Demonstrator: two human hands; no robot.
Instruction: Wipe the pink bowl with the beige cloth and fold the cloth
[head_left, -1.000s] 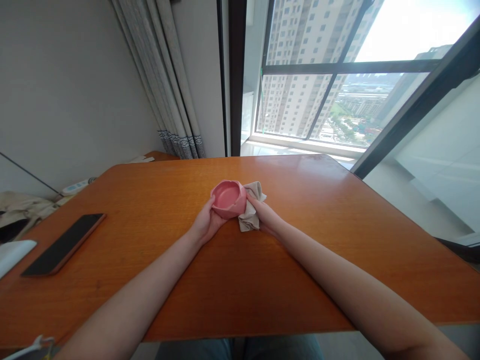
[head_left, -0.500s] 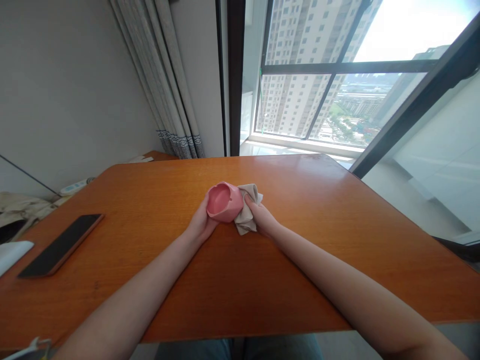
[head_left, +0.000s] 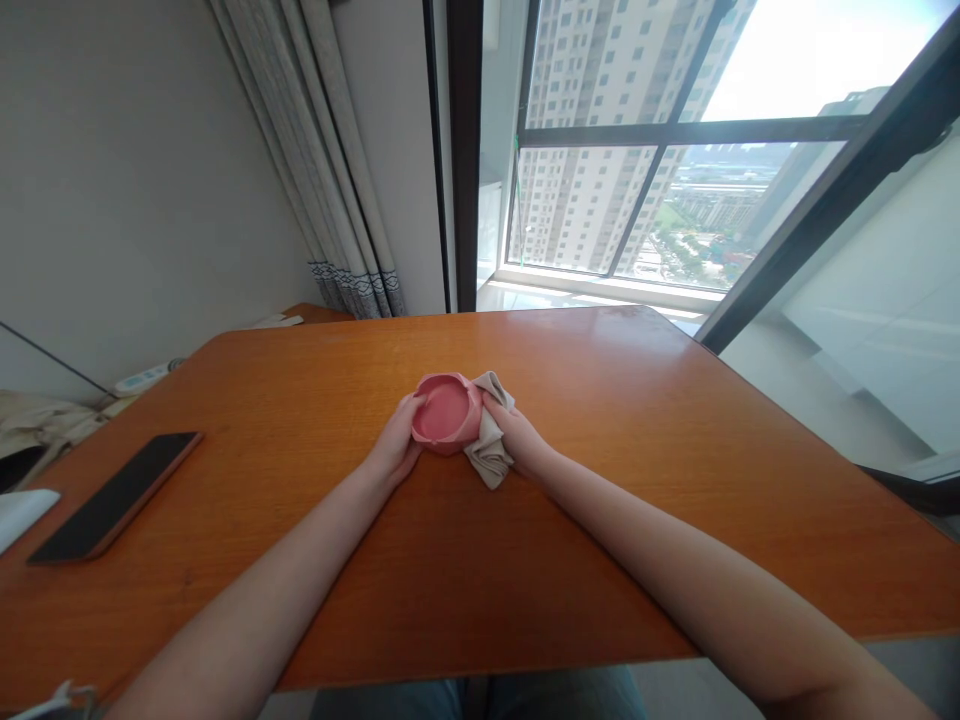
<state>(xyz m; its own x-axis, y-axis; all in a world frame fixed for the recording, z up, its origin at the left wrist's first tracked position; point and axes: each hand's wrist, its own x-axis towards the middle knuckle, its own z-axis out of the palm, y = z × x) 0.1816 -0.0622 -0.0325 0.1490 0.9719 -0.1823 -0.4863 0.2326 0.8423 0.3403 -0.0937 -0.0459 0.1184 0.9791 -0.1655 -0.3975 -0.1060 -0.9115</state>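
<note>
A pink faceted ashtray [head_left: 444,408] with notches in its rim is held over the middle of the table, its hollow facing up and toward me. My left hand [head_left: 398,436] grips its left side, thumb over the rim and fingers underneath. On the other side, my right hand [head_left: 516,432] is closed on a folded beige cloth [head_left: 489,455]. The cloth presses against the ashtray's right wall, and one corner hangs below it. Most of my right fingers are hidden behind the cloth and the ashtray.
The brown wooden table [head_left: 600,560] has a dark flat slab with a reddish edge [head_left: 116,497] on its left. A white object [head_left: 26,515] lies beside that. Behind stand a grey curtain [head_left: 341,180] and a large window [head_left: 645,200]. Fabric [head_left: 45,425] is heaped past the left edge.
The ashtray has tilted so its hollow faces up more squarely, and it sits slightly lower. The cloth has shifted slightly down and left along its side. Both hands keep their hold.
</note>
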